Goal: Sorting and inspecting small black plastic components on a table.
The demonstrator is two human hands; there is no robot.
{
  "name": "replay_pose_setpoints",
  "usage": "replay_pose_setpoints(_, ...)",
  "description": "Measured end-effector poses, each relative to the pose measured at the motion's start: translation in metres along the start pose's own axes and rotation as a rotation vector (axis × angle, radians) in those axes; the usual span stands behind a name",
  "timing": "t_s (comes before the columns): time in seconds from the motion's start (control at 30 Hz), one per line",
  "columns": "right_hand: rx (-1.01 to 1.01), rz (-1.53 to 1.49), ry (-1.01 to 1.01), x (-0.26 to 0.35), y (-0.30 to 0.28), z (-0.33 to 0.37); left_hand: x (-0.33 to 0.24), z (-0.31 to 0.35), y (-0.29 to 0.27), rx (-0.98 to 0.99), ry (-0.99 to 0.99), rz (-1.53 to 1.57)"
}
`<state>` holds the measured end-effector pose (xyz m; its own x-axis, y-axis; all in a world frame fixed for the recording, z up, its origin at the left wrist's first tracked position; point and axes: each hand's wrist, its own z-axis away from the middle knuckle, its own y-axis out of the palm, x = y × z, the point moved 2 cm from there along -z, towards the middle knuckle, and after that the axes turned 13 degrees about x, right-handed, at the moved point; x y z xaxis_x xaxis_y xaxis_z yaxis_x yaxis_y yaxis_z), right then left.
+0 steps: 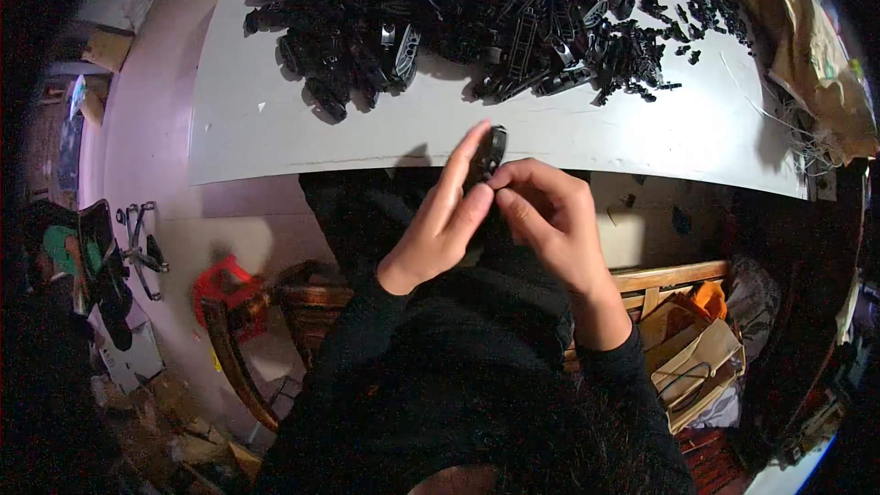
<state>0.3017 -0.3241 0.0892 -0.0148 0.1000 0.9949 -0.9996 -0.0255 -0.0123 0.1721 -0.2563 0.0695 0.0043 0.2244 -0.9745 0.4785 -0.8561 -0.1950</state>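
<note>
Just past the near edge of the white table, my left hand holds an elongated black plastic part upright, its fingers behind it and the thumb at its lower end. My right hand meets it there, thumb and forefinger pinched together at the part's lower end. Whatever lies between those two fingertips is too small to make out. Across the far side of the table spreads a large heap of black plastic parts, several shaped like long slotted pieces. Smaller black pieces lie at the heap's right.
The white table runs across in front of me. Loose thin strings hang at its right end, beside brown cloth. A wooden chair and a red plastic stool stand at lower left. Cardboard lies at lower right.
</note>
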Motion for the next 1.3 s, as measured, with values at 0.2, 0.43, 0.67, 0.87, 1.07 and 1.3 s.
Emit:
replay_pose_setpoints(0.2,-0.04,-0.247,0.033,0.0,0.006,0.0,-0.006,0.0,0.002,0.062,-0.05,0.016)
replay_pose_setpoints(0.43,-0.212,-0.24,0.012,-0.002,0.009,-0.002,-0.009,0.006,-0.001,0.07,0.004,-0.127)
replay_pose_setpoints(0.67,0.014,-0.436,0.208,-0.034,0.014,0.0,-0.008,0.022,-0.001,0.19,-0.358,0.11)
replay_pose_setpoints(0.87,-0.125,0.258,0.107,-0.043,-0.018,0.0,0.025,0.038,-0.088,-0.33,-0.099,-1.019)
replay_pose_setpoints(1.07,-0.686,0.601,-0.092,-0.053,-0.119,-0.011,0.041,0.039,-0.125,-0.339,-0.28,-1.214)
replay_pose_setpoints(1.3,-0.644,0.911,0.191,-0.053,-0.132,-0.026,0.02,0.049,-0.112,-0.339,-0.296,-1.312)
